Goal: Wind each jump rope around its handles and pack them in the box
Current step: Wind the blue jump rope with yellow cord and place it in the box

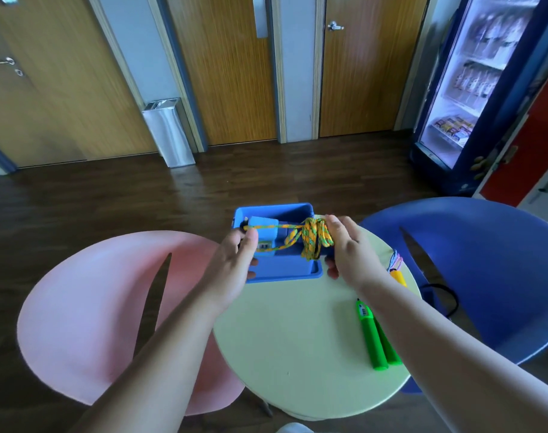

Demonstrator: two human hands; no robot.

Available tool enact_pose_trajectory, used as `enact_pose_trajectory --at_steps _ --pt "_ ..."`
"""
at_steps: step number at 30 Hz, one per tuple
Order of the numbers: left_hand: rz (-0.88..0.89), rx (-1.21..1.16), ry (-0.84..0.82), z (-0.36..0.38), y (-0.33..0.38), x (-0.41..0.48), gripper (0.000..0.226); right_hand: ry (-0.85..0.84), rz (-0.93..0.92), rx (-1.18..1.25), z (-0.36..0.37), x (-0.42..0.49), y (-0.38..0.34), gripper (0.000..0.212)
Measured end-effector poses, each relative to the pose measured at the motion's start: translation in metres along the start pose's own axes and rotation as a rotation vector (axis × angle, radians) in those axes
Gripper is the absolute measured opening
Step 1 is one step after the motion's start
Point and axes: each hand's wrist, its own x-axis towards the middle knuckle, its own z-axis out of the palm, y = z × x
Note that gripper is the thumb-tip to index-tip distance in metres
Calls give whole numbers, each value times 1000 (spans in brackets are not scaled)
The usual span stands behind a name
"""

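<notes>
Both grips are closed on one jump rope, held just above the far side of the bench point(297, 354). On the left stands a pink chair point(88, 307), pushed up to the round, pale green bench. The left hand point(235, 264) curls its grip at the left end of the light-blue handles point(266, 235), thumb and fingers pinching a taut strand of the yellow-and-teal rope point(313, 237). That strand runs level to the right, into a thick bundle of turns wound round the handles' other end. The right hand point(349, 250) clamps its grip over this bundle from the right, fingers above and thumb below.

Right under both hands sits the blue box point(282, 271), open at the top, near the bench's far edge; whether the handles touch it cannot be told. To the right, on the bench's near part, lie a pair of green handles point(375, 339) side by side, well apart from the box. At the bench's right edge, mostly hidden by the right forearm, an orange handle point(399, 276) shows with some pale multicoloured cord point(395, 260). Farthest right is a blue chair point(491, 276) with a black cord point(444, 295) on its seat.
</notes>
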Motion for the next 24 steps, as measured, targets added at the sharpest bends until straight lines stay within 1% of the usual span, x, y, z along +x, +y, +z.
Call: enact_pose_trajectory --at_steps 1,2,4,5,6,8,11,12,14,15,16,17,18,19,20,21,22,23,24 --pt "81 22 55 2 -2 -4 78 -20 72 -1 2 0 0 37" --pt "133 -5 121 4 -4 -5 72 -43 128 -14 3 0 -1 44" --pt "152 -67 239 3 -3 -5 60 -72 200 -59 4 -1 -3 56" --pt "132 -100 264 1 -2 -3 58 -82 226 -78 4 -1 -4 59" --pt "108 -146 264 0 -1 -2 55 -83 253 -86 4 -1 -6 59" --pt "85 -221 233 -1 3 -3 41 -72 295 -126 4 1 -9 51" --pt "100 -144 183 4 6 -5 16 -75 306 -219 4 0 -14 40" --pt "111 -124 190 5 5 -6 13 -83 306 -239 4 -1 -16 41" --pt "116 -90 230 4 2 -7 16 -110 291 -302 3 -5 -20 52" --pt "111 -69 254 4 1 -8 16 -115 217 -410 1 -3 -18 55" --pt "112 -48 274 5 -1 -9 15 -88 96 -536 -2 -1 -16 53" --pt "117 -35 284 7 -2 -10 14 -27 -57 -622 -5 1 -14 47" --pt "118 -31 286 8 -2 -12 14 30 -208 -636 -9 4 -14 40" --pt "118 -27 285 10 -3 -13 13 51 -348 -597 -11 5 -18 33" --pt "116 -20 288 11 -3 -14 13 11 -469 -557 -11 4 -23 28" --pt "115 -10 294 12 -3 -14 13 -71 -565 -547 -10 2 -29 25" --pt "108 -4 301 13 -3 -13 12 -158 -622 -599 -7 1 -32 27" --pt "100 -4 306 13 -3 -13 12 -221 -645 -704 -3 -1 -33 33" --pt "93 -8 311 14 -3 -13 12 -251 -639 -811 1 -2 -34 38"
